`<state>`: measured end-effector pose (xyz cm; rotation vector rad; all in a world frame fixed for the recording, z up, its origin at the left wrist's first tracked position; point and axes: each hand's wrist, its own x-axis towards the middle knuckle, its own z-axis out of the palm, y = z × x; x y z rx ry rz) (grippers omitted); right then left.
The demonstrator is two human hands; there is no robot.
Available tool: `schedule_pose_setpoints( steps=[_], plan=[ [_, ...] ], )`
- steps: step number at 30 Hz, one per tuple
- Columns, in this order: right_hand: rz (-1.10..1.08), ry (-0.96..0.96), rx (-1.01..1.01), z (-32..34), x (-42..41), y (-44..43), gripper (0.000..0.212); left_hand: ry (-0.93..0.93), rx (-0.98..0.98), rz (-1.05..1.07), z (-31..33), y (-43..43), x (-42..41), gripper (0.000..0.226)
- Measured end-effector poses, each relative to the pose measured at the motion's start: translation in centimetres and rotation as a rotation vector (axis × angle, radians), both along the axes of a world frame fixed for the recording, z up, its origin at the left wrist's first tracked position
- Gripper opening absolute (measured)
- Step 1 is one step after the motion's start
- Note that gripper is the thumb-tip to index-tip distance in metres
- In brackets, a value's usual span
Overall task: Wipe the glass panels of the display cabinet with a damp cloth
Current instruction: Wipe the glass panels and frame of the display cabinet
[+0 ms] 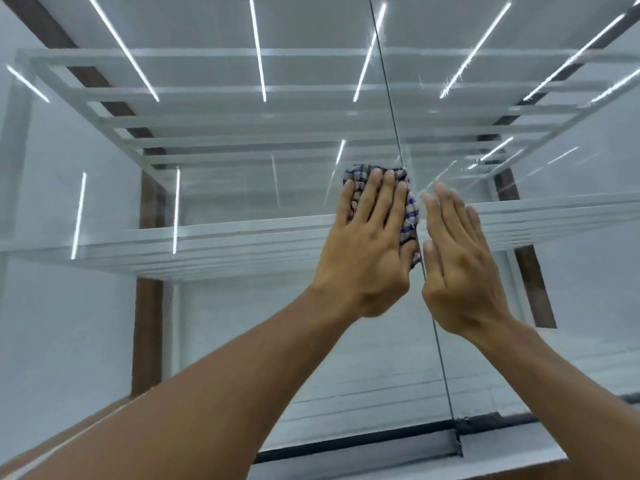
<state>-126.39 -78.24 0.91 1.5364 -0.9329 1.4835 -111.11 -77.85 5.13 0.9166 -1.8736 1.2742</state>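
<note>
One cloth [410, 218] (left hand [367, 251]); right hand [460, 268] bare.

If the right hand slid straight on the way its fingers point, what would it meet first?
Probably the dark panel edge, since the right hand points up and slightly left along the glass; the cloth under the left hand lies just beyond it. Depth is unclear.

2 hands [367, 251], 1 cloth [408, 223], 2 pnls [207, 341].
</note>
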Motion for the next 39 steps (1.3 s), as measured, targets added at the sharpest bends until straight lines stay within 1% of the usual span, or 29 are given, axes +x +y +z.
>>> schedule_pose_setpoints(
  steps=[3,5,10,18,23,27,31,34,36,38,39],
  plan=[
    [-0.011,-0.002,0.011,-0.4,0.7,0.2,0.063,-0.102,-0.016,-0.013,-2.5,0.2,1.8,0.071],
    [-0.022,0.028,0.013,-0.4,2.4,0.4,0.065,-0.132,-0.041,-0.036,-3.5,0.3,3.6,0.07],
    [0.01,0.088,0.017,-0.2,8.9,0.5,0.064,-0.009,-0.103,-0.026,-3.5,0.6,9.6,0.07],
    [0.051,0.216,0.031,1.2,20.5,0.4,0.062,0.099,-0.096,0.054,-3.4,1.7,21.8,0.072],
    [0.009,0.319,0.036,1.0,26.9,0.6,0.064,0.202,-0.107,0.077,-3.6,1.8,28.8,0.072],
    [0.002,0.344,0.032,1.2,30.8,0.7,0.064,0.258,-0.119,0.073,-3.3,1.9,33.0,0.073],
    [-0.034,0.334,0.028,0.9,32.4,0.3,0.068,0.456,-0.084,0.082,-2.7,2.3,37.0,0.076],
    [-0.017,0.337,-0.005,0.2,32.2,0.1,0.065,0.558,-0.066,0.074,-5.5,2.9,37.6,0.076],
    [-0.006,0.356,-0.026,-0.8,31.9,0.1,0.064,0.577,-0.083,0.117,-8.9,3.2,37.0,0.076],
    [-0.02,0.405,-0.051,-2.0,31.6,0.1,0.063,0.523,-0.093,0.183,-11.0,3.3,36.5,0.077],
    [-0.038,0.432,-0.06,-2.4,31.5,0.1,0.063,0.475,-0.092,0.185,-11.0,3.2,36.5,0.078]
  ],
)
